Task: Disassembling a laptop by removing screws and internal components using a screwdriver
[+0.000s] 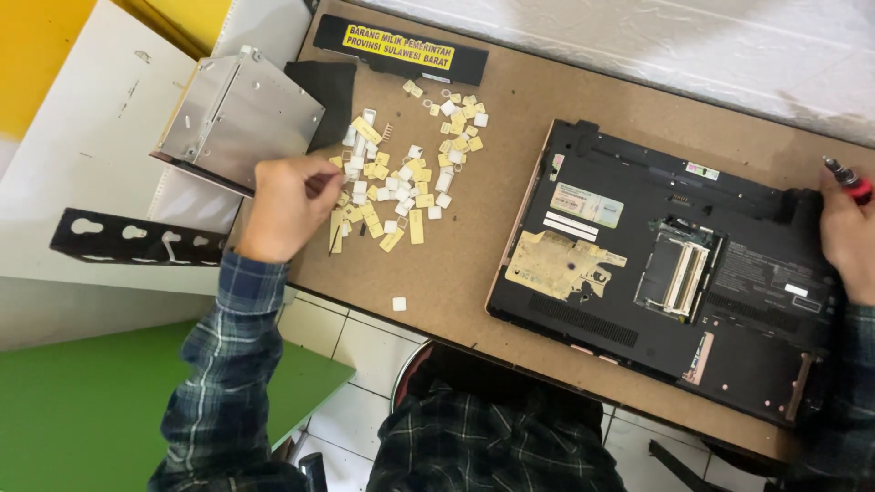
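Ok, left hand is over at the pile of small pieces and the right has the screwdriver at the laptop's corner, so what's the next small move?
Probably let the left hand set down whatever it carries among the small pieces, then come back to steady the laptop. The laptop lies underside up with a bay open, and only the right hand, holding the screwdriver, rests on its far corner.

A yellow rectangular label sits on the black battery; pale stickers mark the laptop underside.
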